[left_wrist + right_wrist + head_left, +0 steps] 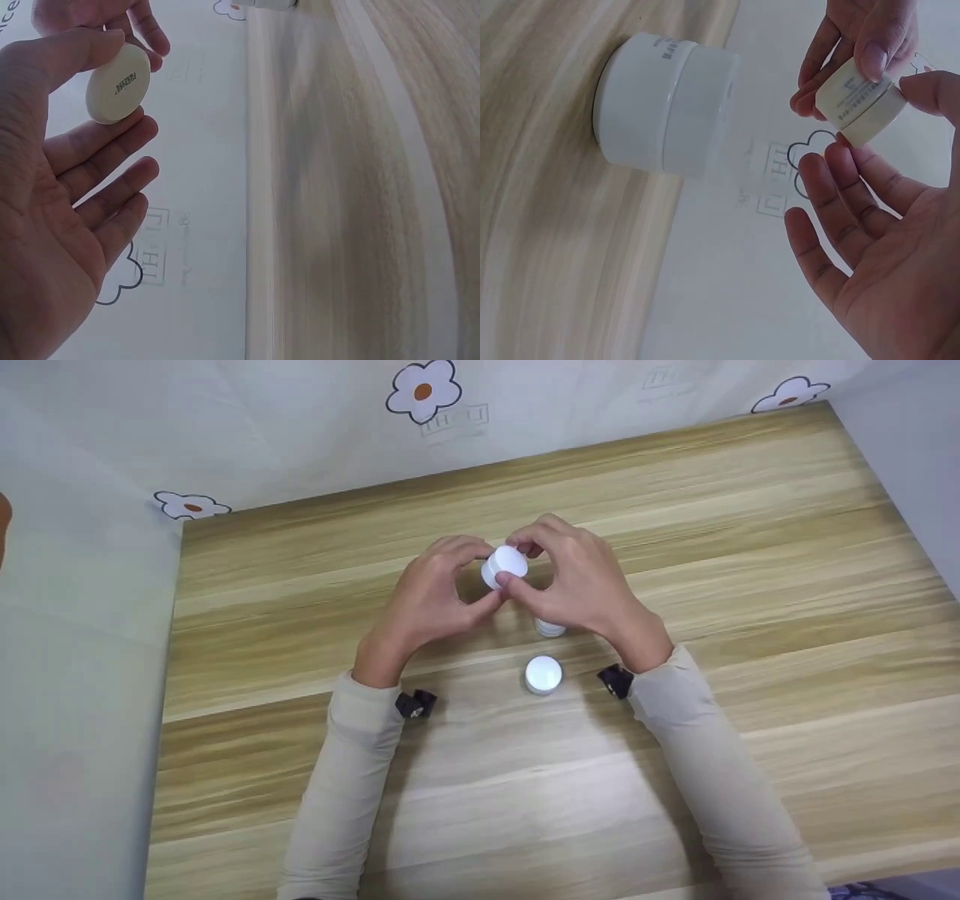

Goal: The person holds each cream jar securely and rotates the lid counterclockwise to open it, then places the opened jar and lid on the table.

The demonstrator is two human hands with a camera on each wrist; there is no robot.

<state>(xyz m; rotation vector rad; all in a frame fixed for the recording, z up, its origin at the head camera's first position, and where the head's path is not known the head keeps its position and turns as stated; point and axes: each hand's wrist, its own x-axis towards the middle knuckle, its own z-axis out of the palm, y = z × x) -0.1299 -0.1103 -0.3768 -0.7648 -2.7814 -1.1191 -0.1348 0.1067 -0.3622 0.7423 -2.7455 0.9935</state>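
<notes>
A small white cream jar (506, 566) is held up above the table between both hands. My left hand (431, 596) grips the jar's body with thumb and fingers, and its printed round base (118, 84) shows in the left wrist view. On the lid side, my right hand (585, 577) pinches the jar's lid (874, 118) between thumb and fingertips. The right wrist view shows the lid against the body, with small print on the body's side. Beneath the right hand, a second white jar (551, 628) is partly hidden.
Another white lidded jar (544, 674) stands on the wood-grain table (480, 780), nearer the person. Behind the table's far edge hangs a pale cloth (300, 427) with flower prints. Dark wrist cameras (416, 704) sit at both sleeves.
</notes>
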